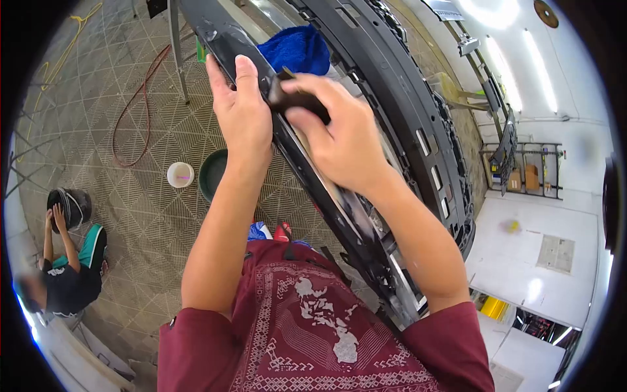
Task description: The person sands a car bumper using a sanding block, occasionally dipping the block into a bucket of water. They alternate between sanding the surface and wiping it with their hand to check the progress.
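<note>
A long black plastic car bumper (pixel 307 160) runs diagonally in front of me, with pale scuffed patches on its upper end. My left hand (pixel 243 117) grips its near edge, thumb and a finger pointing away from me. Across from it, my right hand (pixel 343 127) pinches a dark, thin folded piece that looks like sandpaper (pixel 281 97) against the bumper's surface. Motion blurs that piece and the fingertips around it. A blue cloth (pixel 297 51) lies bunched just beyond both hands.
A second, wider black bumper (pixel 398 85) stands alongside on the right. On the tiled floor are a white tub (pixel 180 175), a dark green basin (pixel 210 176) and a red hose (pixel 124 121). At left, a person (pixel 68 281) crouches, hands at a black bucket (pixel 70 208).
</note>
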{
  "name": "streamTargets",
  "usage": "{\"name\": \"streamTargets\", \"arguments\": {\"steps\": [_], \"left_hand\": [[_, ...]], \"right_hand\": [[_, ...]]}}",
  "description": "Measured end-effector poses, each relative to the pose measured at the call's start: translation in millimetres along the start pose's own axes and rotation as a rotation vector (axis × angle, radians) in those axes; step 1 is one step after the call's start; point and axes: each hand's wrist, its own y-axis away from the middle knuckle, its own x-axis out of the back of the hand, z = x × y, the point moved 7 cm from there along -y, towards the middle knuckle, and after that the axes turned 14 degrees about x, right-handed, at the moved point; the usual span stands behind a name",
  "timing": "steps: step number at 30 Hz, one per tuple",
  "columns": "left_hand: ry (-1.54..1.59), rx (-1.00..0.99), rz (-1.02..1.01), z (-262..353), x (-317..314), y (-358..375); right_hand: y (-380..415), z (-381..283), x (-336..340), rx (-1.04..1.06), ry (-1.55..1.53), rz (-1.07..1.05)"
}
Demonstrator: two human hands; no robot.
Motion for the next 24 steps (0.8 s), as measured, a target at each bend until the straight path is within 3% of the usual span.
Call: {"name": "streamTargets", "arguments": {"steps": [1,5,10,12,14,18,22,23,24], "left_hand": [[0.113,0.106,-0.021,3,-10,9],[0.102,0.072,-0.020,3,-12,8],[0.201,0.087,-0.009,0,-12,8],[0.153,0.107,0.006,1,-9,10],[0.128,0.085,-0.005,3,-10,10],[0.156,0.079,0.000,4,-11,10],[0.161,0.079,-0.016,1,-16,10],[0.157,0.083,-0.018,1,-16,11],[0.151,0.083,-0.016,2,-16,12]], "right_hand": [[16,-13,8,-0.036,0.022,-0.065],[135,-74,68,-0.127,0.034,-0.199],[87,-36,42,-0.172,0.046,-0.166],[36,-11,20,-0.043,0.050,-0.096],[35,-9,18,-0.094,0.019,-0.059],[130,-58,64,-0.198,-0.031,-0.071],[93,-47,48,-0.181,0.158,-0.046],[67,-32,38,-0.136,0.150,0.000],[53,-13,28,-0.221,0.047,0.041]]}}
